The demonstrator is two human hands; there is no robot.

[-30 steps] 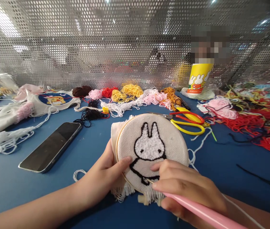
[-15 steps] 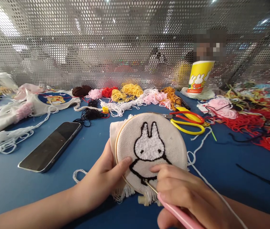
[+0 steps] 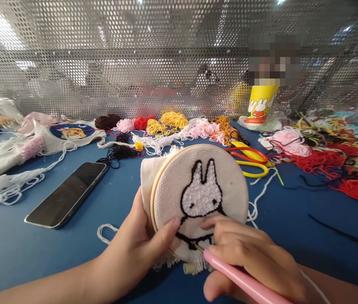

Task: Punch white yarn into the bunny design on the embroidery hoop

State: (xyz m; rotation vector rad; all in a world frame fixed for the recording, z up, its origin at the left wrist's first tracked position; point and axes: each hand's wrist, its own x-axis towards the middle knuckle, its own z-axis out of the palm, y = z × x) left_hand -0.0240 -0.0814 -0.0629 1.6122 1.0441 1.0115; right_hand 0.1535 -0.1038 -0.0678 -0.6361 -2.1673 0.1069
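Observation:
A round embroidery hoop (image 3: 155, 185) with cream cloth stands tilted on the table, showing a rabbit (image 3: 202, 194) outlined in black yarn with a white looped head. My left hand (image 3: 153, 236) grips the hoop's left side, its thumb on the cloth front and the other fingers hidden behind. My right hand (image 3: 248, 253) is closed around a pink-handled punch needle (image 3: 236, 272). The needle's metal tip meets the cloth at the rabbit's lower outline. White yarn trails from beside the right wrist, and frayed cloth hangs below the hoop.
A phone (image 3: 68, 196) lies at the left. Behind the hoop are red-and-yellow scissors (image 3: 255, 169) and a row of yarn bundles (image 3: 168, 122). A yellow cup (image 3: 261, 103) stands by the perforated metal screen (image 3: 118, 63). Tangled yarn (image 3: 327, 158) covers the right; another embroidered piece (image 3: 74, 133) lies back left.
The hoop has turned a little, so the rabbit leans to the right and more of the lower outline shows. My right hand and the punch needle have shifted slightly along with it.

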